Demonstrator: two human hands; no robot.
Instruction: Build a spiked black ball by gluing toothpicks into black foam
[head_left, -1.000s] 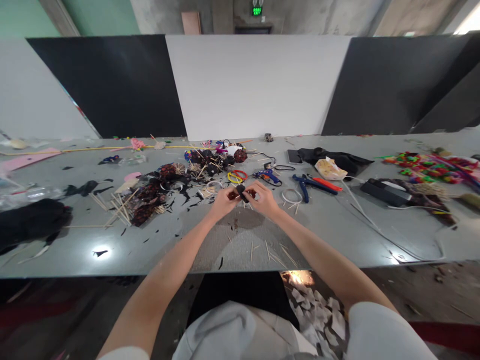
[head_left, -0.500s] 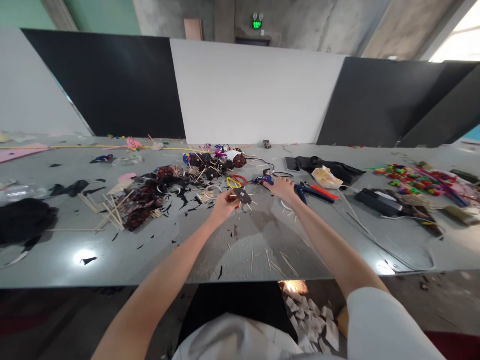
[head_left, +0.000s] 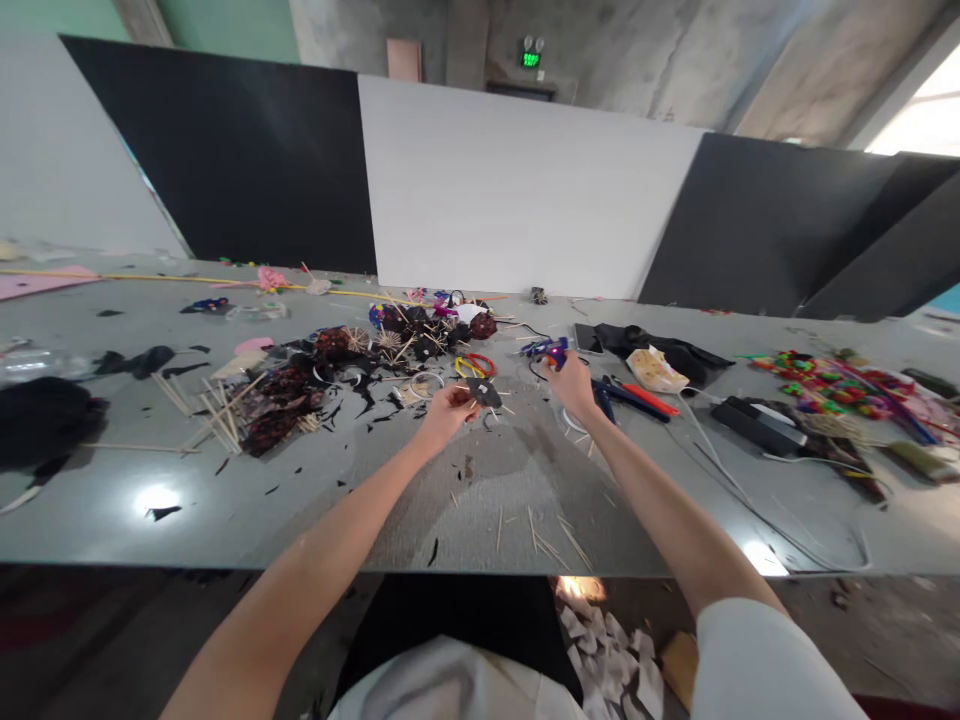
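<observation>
My left hand (head_left: 445, 414) pinches a small dark flat piece with thin wooden sticks poking out (head_left: 484, 392), held just above the table. My right hand (head_left: 573, 386) is wrapped round a blue glue gun (head_left: 543, 348), raised a little, its nose pointing left and a small red light glowing on it. Between the hands and a little behind lie a red and a yellow ring (head_left: 475, 366). A white ring (head_left: 574, 420) with sticks is partly hidden behind my right wrist. Dark stick-studded clumps (head_left: 420, 335) are heaped beyond my left hand.
Pliers with red handles (head_left: 646, 398), a phone (head_left: 588, 338), black sheeting and a power block (head_left: 757, 424) with white cables lie to the right. Wooden sticks (head_left: 217, 415) and dark scraps cover the left. Loose sticks (head_left: 551, 540) lie near the front edge. Upright panels (head_left: 525, 190) stand behind.
My right hand has closed round the glue gun and lifted it from the table, its grip now more upright. My left hand keeps the dark piece in nearly the same place, turned slightly.
</observation>
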